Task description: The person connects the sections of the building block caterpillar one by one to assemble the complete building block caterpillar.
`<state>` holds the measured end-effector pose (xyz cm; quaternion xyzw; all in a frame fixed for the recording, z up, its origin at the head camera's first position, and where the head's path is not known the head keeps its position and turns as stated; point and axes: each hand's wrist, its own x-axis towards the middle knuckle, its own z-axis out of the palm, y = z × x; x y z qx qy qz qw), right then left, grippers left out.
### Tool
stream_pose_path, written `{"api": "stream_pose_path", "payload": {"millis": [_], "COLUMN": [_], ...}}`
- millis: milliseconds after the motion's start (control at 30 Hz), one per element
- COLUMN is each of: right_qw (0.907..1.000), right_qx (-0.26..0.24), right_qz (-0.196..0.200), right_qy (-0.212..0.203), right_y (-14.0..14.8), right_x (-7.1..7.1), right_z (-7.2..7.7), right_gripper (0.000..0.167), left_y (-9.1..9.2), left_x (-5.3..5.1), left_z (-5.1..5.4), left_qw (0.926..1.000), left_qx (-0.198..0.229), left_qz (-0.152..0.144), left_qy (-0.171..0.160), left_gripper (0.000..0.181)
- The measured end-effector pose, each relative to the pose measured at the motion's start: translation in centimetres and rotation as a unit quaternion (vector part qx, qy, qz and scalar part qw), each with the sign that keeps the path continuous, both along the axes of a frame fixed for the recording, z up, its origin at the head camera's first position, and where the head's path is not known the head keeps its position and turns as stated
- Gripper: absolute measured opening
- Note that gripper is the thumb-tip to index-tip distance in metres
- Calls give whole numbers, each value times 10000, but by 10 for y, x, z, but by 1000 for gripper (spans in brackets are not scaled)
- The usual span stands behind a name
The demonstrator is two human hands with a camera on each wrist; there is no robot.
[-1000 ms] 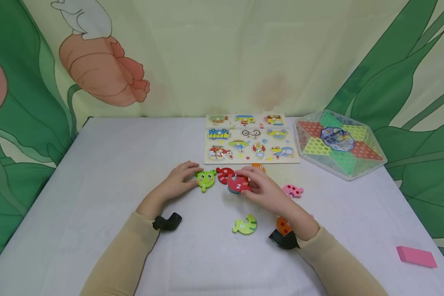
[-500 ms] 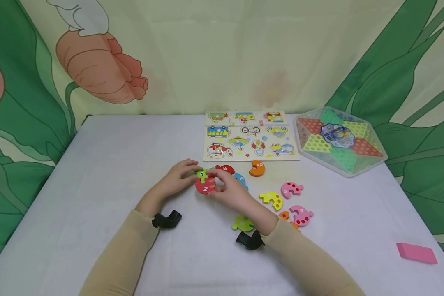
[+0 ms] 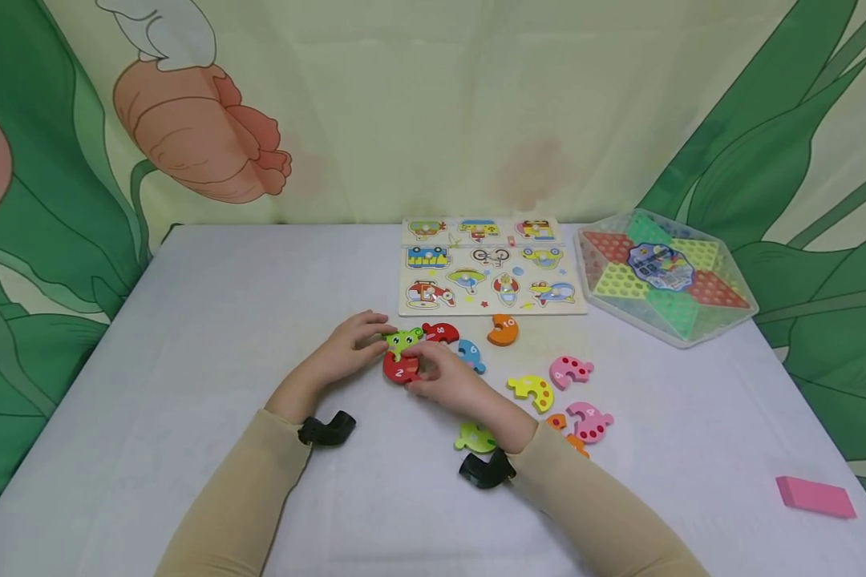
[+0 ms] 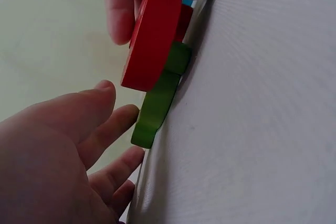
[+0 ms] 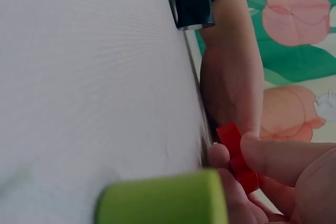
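Note:
My right hand (image 3: 458,385) pinches a red toy piece marked 2 (image 3: 398,369) between thumb and fingers, at the lower edge of a green smiling head piece (image 3: 402,342). In the left wrist view the red piece (image 4: 152,40) overlaps the green piece (image 4: 160,95) and looks tilted above it. Whether the two are joined cannot be told. My left hand (image 3: 348,346) rests at the left side of the green piece with loosely spread fingers, the fingertips touching or very near its edge. In the right wrist view a blurred green piece (image 5: 163,200) lies close below.
A red piece marked 8 (image 3: 440,331), a blue piece (image 3: 471,357) and an orange piece marked 10 (image 3: 503,330) lie nearby. Yellow (image 3: 537,393), pink (image 3: 590,422) and light-green pieces (image 3: 474,438) are nearer. Behind stand a vehicle puzzle board (image 3: 491,308) and a hexagonal game box (image 3: 681,328); a pink block (image 3: 815,497) lies right.
My right hand has carried the red piece leftward from beside the 8 piece to the green head, then shifted it slightly lower, baring more of the green face. The left hand stays put.

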<state>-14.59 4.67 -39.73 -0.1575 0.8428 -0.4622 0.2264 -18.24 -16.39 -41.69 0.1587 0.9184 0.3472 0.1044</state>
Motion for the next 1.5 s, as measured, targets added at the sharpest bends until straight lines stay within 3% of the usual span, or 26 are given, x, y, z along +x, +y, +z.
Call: {"api": "stream_pose_path", "payload": {"millis": [233,400,900,1333,1500], "right_qw": [9990,9985,9894,9881,9921], "right_qx": [197,407,1099,1177,1020], "right_qz": [202,96,272,311,358], "right_qy": [352,348,907,937,635], "right_y": [2,2,1,1,8], "right_x": [0,0,-2,-4,1], "right_z": [0,0,0,0,9], "right_gripper": [43,46,46,45,51], "left_y": [0,0,2,4,3], "left_x": [0,-1,-2,-1,0], "left_z": [2,1,6,7,6], "left_qw": [9999,9997,9992,9991,9990], "left_qx": [-50,-105,-327,-373,-367], "left_qz": [-60,-158,-208,-214,-214], "left_qy": [83,148,24,-33,-149], "left_gripper": [40,40,49,50,51]}}
